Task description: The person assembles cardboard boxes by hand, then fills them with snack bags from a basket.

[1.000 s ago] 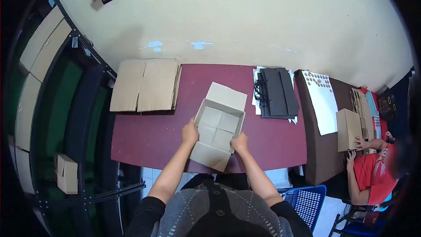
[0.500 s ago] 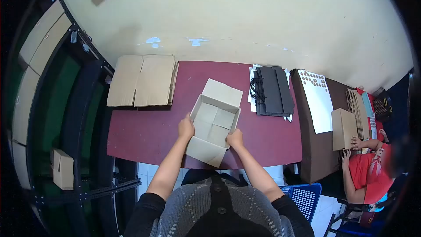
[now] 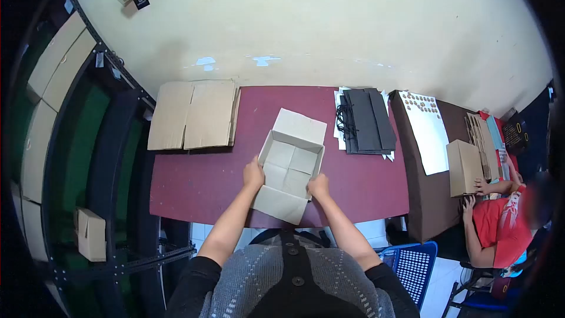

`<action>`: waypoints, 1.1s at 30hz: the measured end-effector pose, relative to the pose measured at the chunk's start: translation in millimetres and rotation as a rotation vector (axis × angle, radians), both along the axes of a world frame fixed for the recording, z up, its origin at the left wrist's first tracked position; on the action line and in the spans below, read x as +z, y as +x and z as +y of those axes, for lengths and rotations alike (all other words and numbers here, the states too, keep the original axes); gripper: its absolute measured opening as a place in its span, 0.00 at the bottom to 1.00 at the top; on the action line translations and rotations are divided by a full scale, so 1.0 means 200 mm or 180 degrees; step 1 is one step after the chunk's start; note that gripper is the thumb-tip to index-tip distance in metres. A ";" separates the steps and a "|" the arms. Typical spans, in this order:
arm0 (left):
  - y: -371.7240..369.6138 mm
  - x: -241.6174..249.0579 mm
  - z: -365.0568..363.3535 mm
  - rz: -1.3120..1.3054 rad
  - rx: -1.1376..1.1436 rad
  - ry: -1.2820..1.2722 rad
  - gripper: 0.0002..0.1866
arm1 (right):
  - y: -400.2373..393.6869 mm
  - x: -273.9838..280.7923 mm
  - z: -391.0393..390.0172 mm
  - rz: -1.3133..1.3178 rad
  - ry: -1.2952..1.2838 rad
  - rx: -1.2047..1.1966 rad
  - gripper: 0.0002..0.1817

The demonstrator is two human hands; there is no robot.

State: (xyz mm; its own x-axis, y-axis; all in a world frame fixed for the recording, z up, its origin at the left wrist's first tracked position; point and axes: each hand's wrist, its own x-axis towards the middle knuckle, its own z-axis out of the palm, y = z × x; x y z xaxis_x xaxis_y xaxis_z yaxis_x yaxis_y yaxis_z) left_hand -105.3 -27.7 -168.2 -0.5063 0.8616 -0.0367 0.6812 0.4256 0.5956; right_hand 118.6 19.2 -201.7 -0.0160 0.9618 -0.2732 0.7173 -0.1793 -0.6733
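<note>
An open cardboard box [image 3: 286,162] lies turned slightly on the maroon table [image 3: 206,182] in front of me. Its inside is bare, with one end flap folded out at the far end and another toward my body. My left hand [image 3: 254,175] grips the left side wall. On the opposite wall, near the closer right corner, my right hand [image 3: 318,186] has its fingers closed round the cardboard. The fingertips of both hands are partly hidden by the box walls.
Flattened cardboard [image 3: 194,115] is stacked at the table's back left. Black folded bags [image 3: 369,121] with cords lie on white sheets at the back right. A co-worker in a red shirt [image 3: 500,224] handles a cardboard box [image 3: 465,168] at the brown table [image 3: 421,200]. Shelving stands left.
The camera view has shifted slightly. Both my hands keep their grip on the cardboard box, which stays in nearly the same place on the table.
</note>
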 end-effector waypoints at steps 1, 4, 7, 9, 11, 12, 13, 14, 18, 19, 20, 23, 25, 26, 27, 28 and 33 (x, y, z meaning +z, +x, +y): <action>0.00 0.00 0.00 -0.0020 0.0002 -0.0010 0.19 | 0.01 0.01 -0.01 0.0177 0.0191 -0.0012 0.14; -0.02 0.00 0.00 -0.0034 -0.0085 -0.0007 0.19 | -0.01 0.06 -0.03 0.0045 0.0113 -0.0114 0.14; -0.01 -0.02 0.00 -0.0024 -0.0011 -0.0100 0.19 | -0.01 0.08 -0.04 0.0121 0.0162 -0.0118 0.15; -0.01 -0.02 0.00 -0.0062 0.0003 -0.0119 0.19 | -0.02 0.09 -0.03 0.0076 0.0155 -0.0129 0.14; 0.00 0.00 0.00 -0.0034 0.0013 -0.0167 0.20 | -0.01 0.07 -0.03 0.0050 0.0118 -0.0113 0.14; 0.00 0.00 0.00 -0.0031 0.0021 -0.0173 0.20 | -0.01 0.08 -0.03 0.0033 0.0086 -0.0112 0.14; 0.00 0.00 -0.01 -0.0046 0.0041 -0.0110 0.20 | 0.00 0.06 -0.02 0.0024 0.0066 -0.0117 0.14; 0.01 0.01 -0.01 -0.0060 0.0054 -0.0045 0.19 | -0.01 0.05 -0.02 0.0028 0.0059 -0.0124 0.14; 0.00 0.00 -0.01 0.0100 0.0026 -0.0066 0.18 | 0.00 0.01 -0.03 0.0045 0.0132 -0.0170 0.14; 0.00 -0.01 0.00 0.0038 0.0007 -0.0043 0.19 | 0.00 0.02 -0.03 0.0001 0.0204 -0.0122 0.14; 0.00 -0.02 0.00 0.0037 0.0001 -0.0046 0.19 | 0.00 0.02 -0.03 -0.0040 0.0280 -0.0071 0.13; 0.00 -0.01 0.00 0.0025 -0.0050 -0.0051 0.19 | 0.00 0.07 -0.04 0.0128 0.0253 -0.0008 0.13; 0.00 0.01 0.00 0.0023 -0.0027 -0.0036 0.20 | 0.00 0.05 -0.03 0.0103 0.0289 0.0022 0.13; 0.00 0.01 0.00 0.0022 -0.0005 -0.0049 0.20 | 0.01 0.00 -0.01 0.0098 0.0304 0.0031 0.13; 0.00 0.00 0.00 0.0039 0.0001 -0.0070 0.20 | 0.00 0.02 -0.01 0.0131 0.0283 0.0003 0.13; 0.00 -0.01 -0.01 0.0037 0.0006 -0.0068 0.20 | 0.00 0.04 -0.02 0.0159 0.0252 -0.0024 0.13; 0.00 -0.02 -0.01 -0.0018 0.0062 -0.0048 0.20 | 0.00 0.05 -0.03 0.0170 0.0225 -0.0057 0.14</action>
State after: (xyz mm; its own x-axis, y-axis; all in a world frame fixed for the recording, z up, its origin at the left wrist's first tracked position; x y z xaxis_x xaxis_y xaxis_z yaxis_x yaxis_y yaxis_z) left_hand -105.4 -28.8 -172.6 -0.5227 0.8509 -0.0526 0.6693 0.4478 0.5929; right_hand 119.1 12.9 -191.2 -0.0114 0.9789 -0.2038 0.6772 -0.1425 -0.7219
